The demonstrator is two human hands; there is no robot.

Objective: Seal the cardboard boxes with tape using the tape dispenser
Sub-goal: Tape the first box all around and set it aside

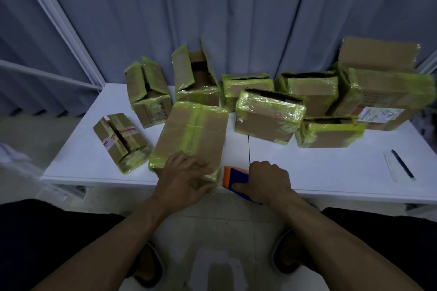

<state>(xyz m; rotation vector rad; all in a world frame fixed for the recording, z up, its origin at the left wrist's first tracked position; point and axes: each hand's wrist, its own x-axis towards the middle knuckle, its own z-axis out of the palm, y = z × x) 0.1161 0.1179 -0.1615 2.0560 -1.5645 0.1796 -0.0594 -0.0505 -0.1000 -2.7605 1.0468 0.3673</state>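
Steady box point(179, 139) under spread left hand point(186, 177); bring tape dispenser point(234, 178), gripped in right hand point(269, 182), leftward onto its seam point(197, 123).

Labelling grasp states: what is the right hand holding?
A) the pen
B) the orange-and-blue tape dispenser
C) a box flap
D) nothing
B: the right hand is curled round the orange-and-blue tape dispenser at the near edge of the table; the pen lies untouched far to the right.
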